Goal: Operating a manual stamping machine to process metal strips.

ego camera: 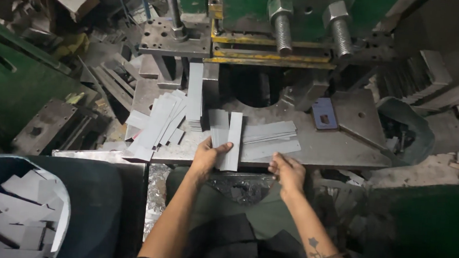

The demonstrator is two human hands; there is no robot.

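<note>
In left hand (206,155): metal strips (228,139).

A metal workshop, shown by the green press (278,20) with big bolts (283,26) above a worn steel table (340,146), the stacks of cut grey strips (158,127), the bin (92,200) of offcuts, and scrap metal (105,73) heaped all around.
</note>
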